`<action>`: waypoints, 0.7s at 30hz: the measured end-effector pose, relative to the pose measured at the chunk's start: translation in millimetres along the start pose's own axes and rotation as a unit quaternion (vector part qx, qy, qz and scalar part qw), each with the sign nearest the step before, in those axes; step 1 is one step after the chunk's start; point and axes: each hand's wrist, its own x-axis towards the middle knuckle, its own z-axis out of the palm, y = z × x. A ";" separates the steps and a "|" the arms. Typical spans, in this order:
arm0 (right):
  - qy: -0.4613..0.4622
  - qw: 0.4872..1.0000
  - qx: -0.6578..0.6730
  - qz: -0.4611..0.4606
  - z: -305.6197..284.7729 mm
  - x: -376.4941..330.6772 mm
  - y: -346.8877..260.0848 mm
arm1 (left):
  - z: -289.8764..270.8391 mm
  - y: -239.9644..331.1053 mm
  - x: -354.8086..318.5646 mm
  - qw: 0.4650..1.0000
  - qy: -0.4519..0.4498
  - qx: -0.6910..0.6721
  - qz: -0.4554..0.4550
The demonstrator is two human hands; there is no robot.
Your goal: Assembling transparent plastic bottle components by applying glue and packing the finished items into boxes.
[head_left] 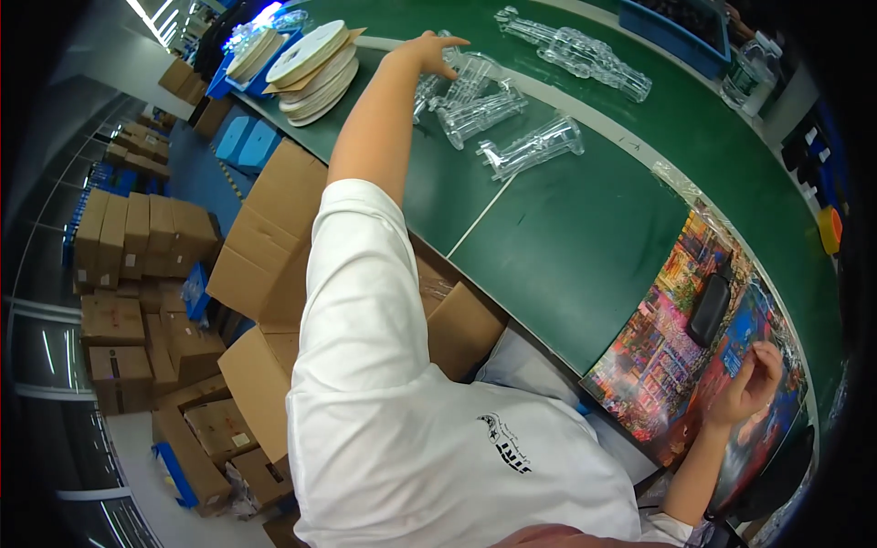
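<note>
My left hand [431,55] reaches to the far side of the green table, fingers spread apart, right at a cluster of clear plastic toy-gun-like shells [470,78]. Nothing shows gripped in it, though the pieces partly hide behind the fingers. Nearer to me lies another clear plastic shell [533,146], apart from the hand. A longer row of clear shells [580,52] rests on the green surface beyond the pale strip. My right hand [751,388] hovers or rests over a colourful printed mat [653,365], loosely curled with nothing in it. Close by on the mat is a black oblong device [710,309].
Stacked white reels [315,73] stand at the table's far left. An open cardboard box [265,237] sits below the table edge. A plastic bottle [753,73], a blue bin [676,36] and orange tape [829,228] line the right side. Cartons [146,233] fill the left floor.
</note>
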 end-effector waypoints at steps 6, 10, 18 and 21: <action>0.015 0.999 0.030 0.012 -3.4 -1.3 6.9 | 22.4 -25.0 -1.9 0.989 0.095 -0.074 0.086; 0.021 1.000 0.004 0.023 -11.5 -1.2 10.3 | -7.5 -15.0 -48.4 0.944 0.109 -0.299 0.091; 0.008 1.000 0.024 -0.018 -23.8 4.7 15.3 | 49.7 -1.2 -291.7 0.864 0.452 -0.219 -0.048; 0.012 1.000 0.009 0.000 -19.6 3.1 15.8 | 155.6 -12.7 -385.2 0.797 0.429 -0.313 -0.289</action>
